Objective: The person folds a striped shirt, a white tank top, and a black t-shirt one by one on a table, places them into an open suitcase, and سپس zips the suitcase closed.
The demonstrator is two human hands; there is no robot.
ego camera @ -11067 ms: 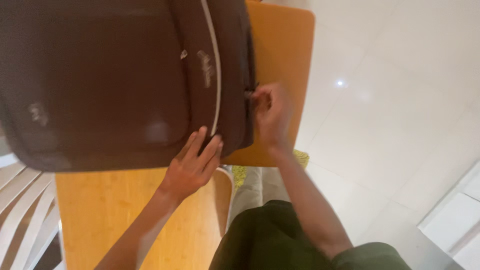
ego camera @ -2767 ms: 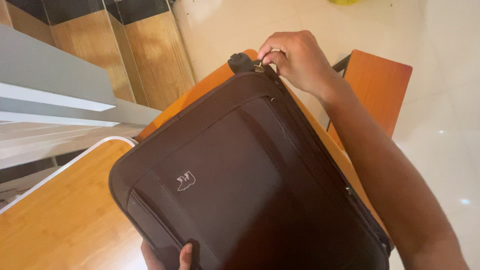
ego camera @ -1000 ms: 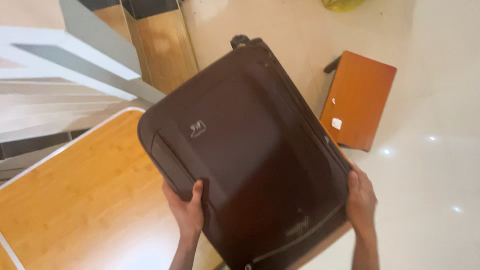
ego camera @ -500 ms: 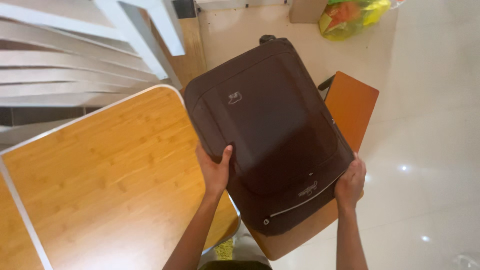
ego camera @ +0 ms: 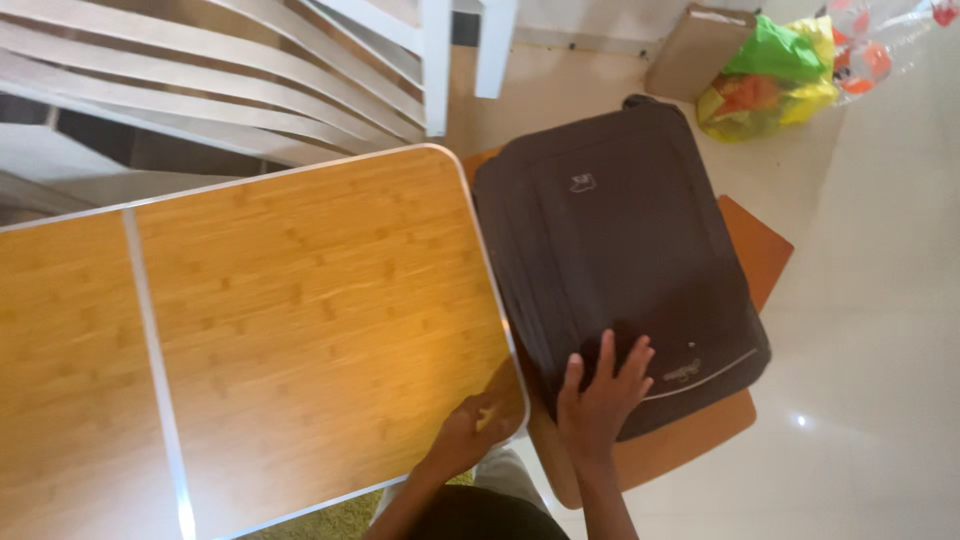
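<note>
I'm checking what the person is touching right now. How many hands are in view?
2. The right hand lies flat, fingers spread, on the dark brown suitcase. The left hand rests at the near corner of the wooden folding table. No others show.

Table (ego camera: 250, 330) cut off at left edge; bags (ego camera: 780, 70) blurred — contents unclear.

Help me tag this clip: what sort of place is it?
Probably a home room: a folding wood-top table, a white slatted chair, glossy pale floor tiles, and a dark brown soft suitcase under the right hand.
</note>
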